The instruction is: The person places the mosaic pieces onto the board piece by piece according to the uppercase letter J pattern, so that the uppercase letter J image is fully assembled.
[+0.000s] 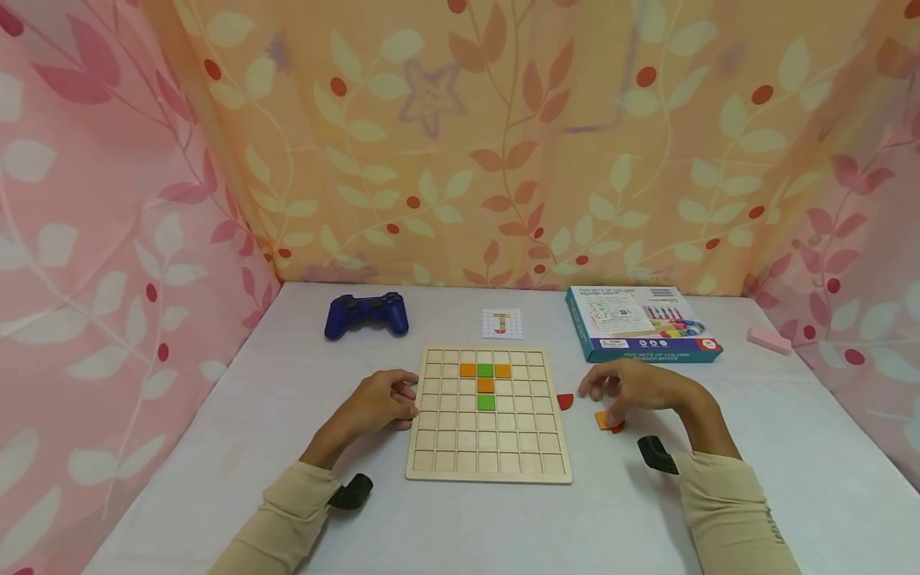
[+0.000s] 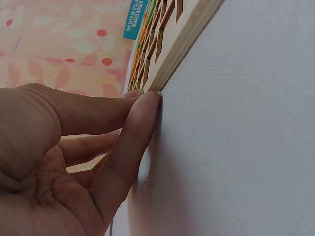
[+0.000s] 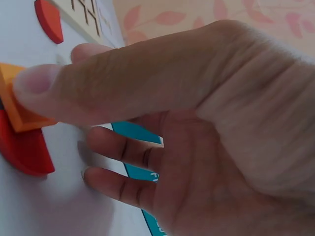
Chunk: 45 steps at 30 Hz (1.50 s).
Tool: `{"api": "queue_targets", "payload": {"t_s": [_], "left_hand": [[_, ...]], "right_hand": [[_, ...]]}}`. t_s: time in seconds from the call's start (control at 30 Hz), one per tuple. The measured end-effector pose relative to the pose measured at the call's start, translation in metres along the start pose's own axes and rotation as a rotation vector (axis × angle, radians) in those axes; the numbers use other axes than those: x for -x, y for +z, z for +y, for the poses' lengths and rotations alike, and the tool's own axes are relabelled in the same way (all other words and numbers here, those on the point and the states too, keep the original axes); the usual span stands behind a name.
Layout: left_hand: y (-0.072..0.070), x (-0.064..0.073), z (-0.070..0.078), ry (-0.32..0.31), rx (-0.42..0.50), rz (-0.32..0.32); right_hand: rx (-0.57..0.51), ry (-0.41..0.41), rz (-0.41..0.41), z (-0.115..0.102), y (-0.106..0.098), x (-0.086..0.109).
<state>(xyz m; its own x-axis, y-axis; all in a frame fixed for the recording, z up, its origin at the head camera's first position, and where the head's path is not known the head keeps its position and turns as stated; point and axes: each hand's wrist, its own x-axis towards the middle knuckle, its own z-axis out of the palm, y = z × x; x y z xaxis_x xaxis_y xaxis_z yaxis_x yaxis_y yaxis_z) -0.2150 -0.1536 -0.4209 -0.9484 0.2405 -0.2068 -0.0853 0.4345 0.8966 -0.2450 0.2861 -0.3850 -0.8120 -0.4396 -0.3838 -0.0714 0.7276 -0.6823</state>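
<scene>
A sleeve lies nearest, left of the board. The left hand, its grip loose, rests fingertips on the board's left edge. Just right of the board lies a red piece; farther right, an orange tile overlaps another red piece, the thumb of the right hand touching the tile, its grip wide.

On the table, the grid board — tiles set toward its far side — lies between left hand and right hand, loose pieces to its right, with controller, card, box and block ranged left to right behind.
</scene>
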Motion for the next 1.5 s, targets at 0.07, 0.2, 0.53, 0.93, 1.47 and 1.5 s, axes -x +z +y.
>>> {"api": "queue_targets", "payload": {"t_s": [0.07,0.2,0.53,0.93,1.47,1.5], "left_hand": [[0.000,0.000,0.000,0.001,0.000,0.000],[0.000,0.000,-0.001,0.001,-0.002,0.002],[-0.001,0.002,0.000,0.006,-0.008,0.010],[-0.001,0.002,0.001,0.004,-0.024,0.012],[0.001,0.001,0.002,-0.005,-0.019,0.011],[0.000,0.001,0.002,-0.003,-0.022,0.011]], "right_hand": [[0.009,-0.001,-0.008,0.001,0.001,0.000],[0.017,-0.018,0.019,0.002,0.002,-0.002],[-0.021,-0.006,0.036,0.004,0.003,-0.006],[0.048,0.010,0.104,0.000,0.008,-0.011],[0.063,-0.151,0.194,-0.032,0.033,-0.029],[0.057,-0.166,0.197,-0.034,0.035,-0.031]]}}
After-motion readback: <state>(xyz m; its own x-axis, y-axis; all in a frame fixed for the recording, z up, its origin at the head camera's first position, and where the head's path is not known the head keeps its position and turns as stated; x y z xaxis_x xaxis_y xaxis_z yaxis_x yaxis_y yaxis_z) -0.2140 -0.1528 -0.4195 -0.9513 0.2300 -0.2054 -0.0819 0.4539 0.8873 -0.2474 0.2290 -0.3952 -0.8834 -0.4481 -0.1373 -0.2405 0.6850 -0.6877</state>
